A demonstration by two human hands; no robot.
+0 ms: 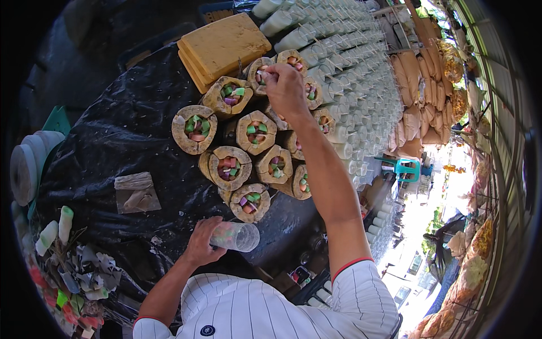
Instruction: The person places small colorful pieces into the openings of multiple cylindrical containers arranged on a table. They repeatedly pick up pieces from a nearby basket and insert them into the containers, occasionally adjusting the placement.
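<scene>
My left hand (204, 243) is wrapped around a clear plastic cup (246, 237), tipped sideways, with some pink and green bits showing faintly inside. My right hand (287, 90) reaches across to the far side of the group, fingers pinched together over the opening of a tan, thick-walled mold (249, 74). What those fingertips hold, if anything, is hidden. Several similar round molds stand close together on the black sheet, such as one at the left (178, 131). Pink, green and purple chunks (256, 129) sit in their openings. My right forearm covers part of the group.
Yellow slabs (226, 48) are stacked behind the molds. Rows of whitish glass jars with wicks (355, 85) fill the far right. A small clear bag (137, 193) lies on the black sheet (96, 164). White rolls (23, 175) stand at left; a teal stool (407, 169) is at right.
</scene>
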